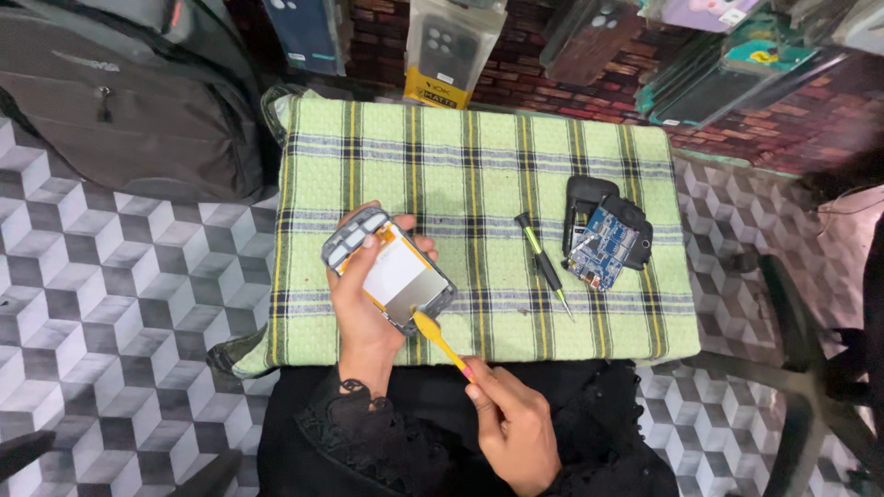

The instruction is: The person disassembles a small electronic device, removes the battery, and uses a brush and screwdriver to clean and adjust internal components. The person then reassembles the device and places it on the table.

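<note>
The phone front frame [391,270], grey with its keypad end up and a pale panel edged in orange facing out, sits in the left hand [368,308], just above the near left part of the green plaid cloth [479,166] that covers the bench. The left grip is wrapped round it, thumb on one long edge and fingertips showing on the other. The right hand [511,423] is low, over the dark lap, its grip pinched narrow on a thin yellow pry tool [440,340]. The tool's broad tip touches the lower corner of the frame. On the cloth to the right lies a black and green screwdriver [543,262], its point toward the near edge. Further right sits a blue circuit board [603,247], resting on a black phone shell [599,198]. A grey backpack [120,92] lies on the patterned floor at the far left, and packaged phone cases [447,51] hang behind the bench.
</note>
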